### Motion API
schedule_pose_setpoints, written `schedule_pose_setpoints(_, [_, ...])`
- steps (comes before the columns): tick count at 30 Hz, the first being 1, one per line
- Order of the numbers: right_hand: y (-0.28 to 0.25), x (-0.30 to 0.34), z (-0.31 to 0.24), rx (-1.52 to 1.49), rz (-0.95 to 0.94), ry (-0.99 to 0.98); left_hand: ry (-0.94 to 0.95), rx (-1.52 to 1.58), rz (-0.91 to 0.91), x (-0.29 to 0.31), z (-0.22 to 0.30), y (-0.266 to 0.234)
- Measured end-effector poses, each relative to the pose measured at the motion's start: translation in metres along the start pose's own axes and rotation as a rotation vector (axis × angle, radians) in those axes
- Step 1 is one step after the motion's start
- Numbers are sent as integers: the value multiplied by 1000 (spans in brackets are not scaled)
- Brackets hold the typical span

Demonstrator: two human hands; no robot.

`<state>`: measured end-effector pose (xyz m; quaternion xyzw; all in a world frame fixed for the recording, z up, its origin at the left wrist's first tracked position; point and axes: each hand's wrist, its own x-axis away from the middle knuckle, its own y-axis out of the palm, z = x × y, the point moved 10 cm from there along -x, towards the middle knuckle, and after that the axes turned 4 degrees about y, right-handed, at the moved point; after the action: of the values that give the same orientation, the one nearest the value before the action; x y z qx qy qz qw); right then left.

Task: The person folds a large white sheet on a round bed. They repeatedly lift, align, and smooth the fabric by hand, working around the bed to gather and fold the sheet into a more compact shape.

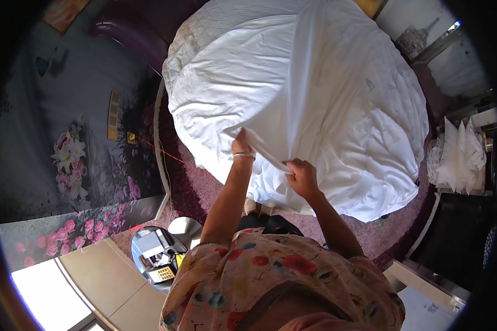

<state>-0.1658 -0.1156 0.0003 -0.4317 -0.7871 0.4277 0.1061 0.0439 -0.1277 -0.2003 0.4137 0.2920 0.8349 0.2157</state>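
Note:
A large white sheet (337, 127) lies rumpled over a round bed, with a raised fold running from the near middle to the far side. My left hand (241, 143), a bracelet at its wrist, is closed on the sheet's edge near the bed's left middle. Lower and to the right, my right hand (302, 175) pinches the same edge. Between both hands the cloth is stretched in a slanting line, lifted off the bed. At the far left, a quilted white bed cover (196, 33) shows beyond the sheet.
Purple carpet (199, 182) surrounds the bed. A small round table (141, 265) at the lower left carries a phone and boxes, with a pale bin (185, 227) beside it. White pillows (457, 157) are stacked at the right. A purple headboard (132, 30) stands at the far left.

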Motion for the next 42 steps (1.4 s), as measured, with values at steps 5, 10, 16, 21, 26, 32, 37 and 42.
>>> schedule_pose_setpoints(5, [47,8,50,29,15,86,481,-256,-138,78,86,46])
schedule_pose_setpoints(10, [44,-40,-30,25,138,-42,414,-545,-108,93,76,32])
schedule_pose_setpoints(16, [76,-78,-22,-83,-26,179,513,-830,-367,110,72,70])
schedule_pose_setpoints(21, [66,-102,-65,-55,158,64,455,-624,-503,96,103,90])
schedule_pose_setpoints(26, [95,-132,-66,-17,332,194,305,-820,-515,62,133,96])
schedule_pose_setpoints(32, [123,-196,-145,-152,370,-19,-28,-500,-531,-62,204,52])
schedule_pose_setpoints(37, [178,-239,-232,-183,193,-168,-282,-369,-506,-106,282,57])
schedule_pose_setpoints(42, [224,-270,-309,-295,206,-257,602,-493,-215,-101,486,53])
